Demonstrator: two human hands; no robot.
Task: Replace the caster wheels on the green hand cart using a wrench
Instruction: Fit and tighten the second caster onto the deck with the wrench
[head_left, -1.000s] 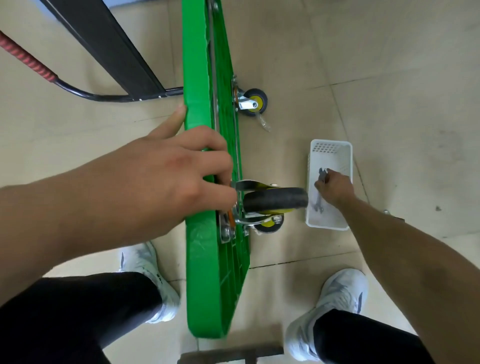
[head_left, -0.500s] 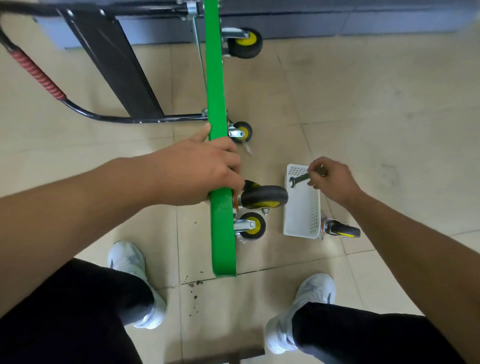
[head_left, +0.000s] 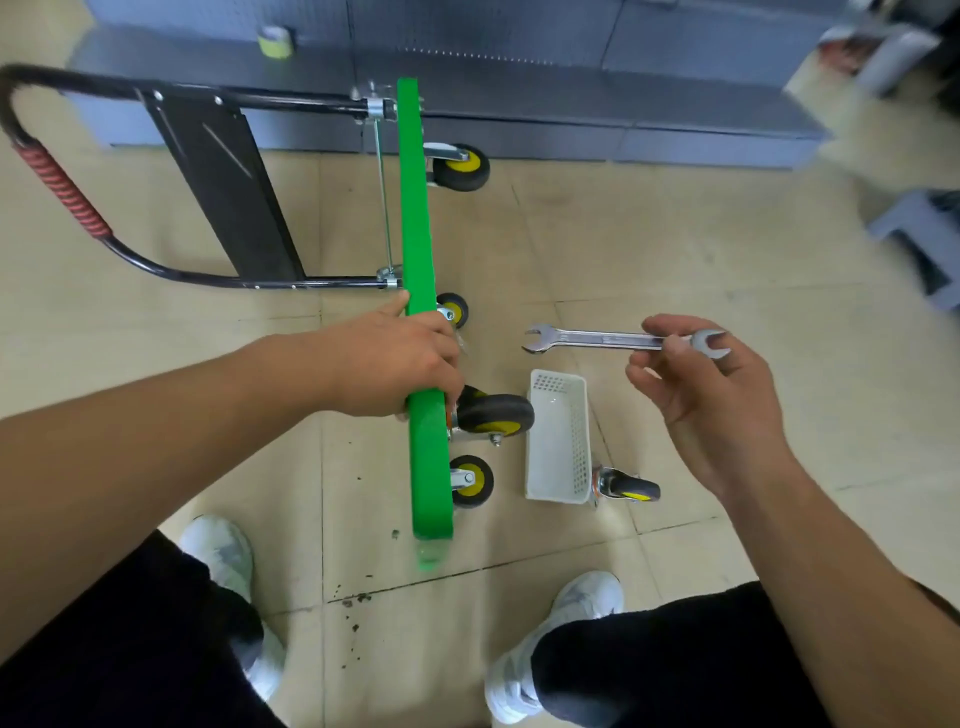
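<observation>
While the left hand (head_left: 384, 364) grips the upended cart (head_left: 415, 208), the right hand (head_left: 706, 395) pinches the wrench (head_left: 597, 339) by one end; its shaft lies crosswise, free end pointing left toward the caster (head_left: 493, 414) just beside the left hand.

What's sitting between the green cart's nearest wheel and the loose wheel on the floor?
The white basket, between cart wheel and loose wheel, in the head view.
</observation>
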